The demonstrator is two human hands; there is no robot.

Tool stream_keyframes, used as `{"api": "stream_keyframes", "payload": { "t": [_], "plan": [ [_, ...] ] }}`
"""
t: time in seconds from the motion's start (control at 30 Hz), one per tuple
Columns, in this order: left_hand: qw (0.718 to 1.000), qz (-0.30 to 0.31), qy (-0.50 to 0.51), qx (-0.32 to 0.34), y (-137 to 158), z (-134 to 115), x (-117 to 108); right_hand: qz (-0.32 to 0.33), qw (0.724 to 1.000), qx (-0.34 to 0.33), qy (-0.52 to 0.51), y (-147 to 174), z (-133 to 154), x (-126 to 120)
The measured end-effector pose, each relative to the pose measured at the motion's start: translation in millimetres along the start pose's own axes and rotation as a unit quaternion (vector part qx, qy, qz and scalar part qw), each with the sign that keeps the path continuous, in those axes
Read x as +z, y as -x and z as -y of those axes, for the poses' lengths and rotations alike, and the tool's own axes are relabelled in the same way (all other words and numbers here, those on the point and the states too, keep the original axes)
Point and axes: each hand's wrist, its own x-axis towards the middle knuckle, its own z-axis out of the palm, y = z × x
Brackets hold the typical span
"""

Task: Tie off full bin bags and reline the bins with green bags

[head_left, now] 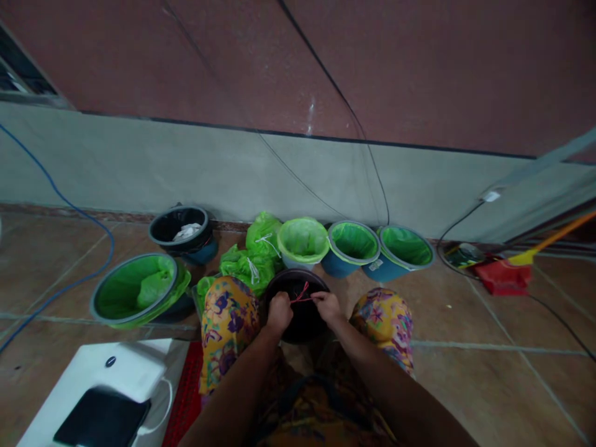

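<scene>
Between my knees stands a dark bin (pixel 305 329) with a black bag inside. Over it I hold a thin red string (pixel 303 293), looped or knotted in the middle. My left hand (pixel 280 312) is closed on the string's left end. The fingers of my right hand (pixel 326 305) pinch its right end. Whether the string also goes round the black bag's neck I cannot tell. Just beyond the bin lie green tied bags (pixel 246 264) with white ties.
Bins lined in green (pixel 305 239) stand along the wall, with a blue bin (pixel 339 266) among them. Left are a black-lined bin (pixel 179 226) and a large green-lined bin (pixel 135 288). A white box (pixel 121 366) carries a black device (pixel 102 416). A red dustpan (pixel 503 277) lies right.
</scene>
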Motion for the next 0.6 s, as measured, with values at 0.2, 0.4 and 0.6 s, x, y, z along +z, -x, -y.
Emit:
{"api": "stream_keyframes", "payload": {
  "t": [0.2, 0.4, 0.6],
  "plan": [
    [0.999, 0.004, 0.030, -0.039, 0.1, 3.4, -2.7, -0.016, 0.999, 0.038, 0.005, 2.9, 0.9, -6.1],
    [0.998, -0.003, 0.035, -0.051, 4.8, -4.7, 0.7, 0.019, 0.965, -0.176, 0.194, 19.3, 27.8, -6.4],
    [0.987, 0.108, 0.110, -0.033, 7.2, -2.5, 19.6, 0.154, 0.903, -0.198, 0.349, 28.0, 28.9, 25.8]
  ]
}}
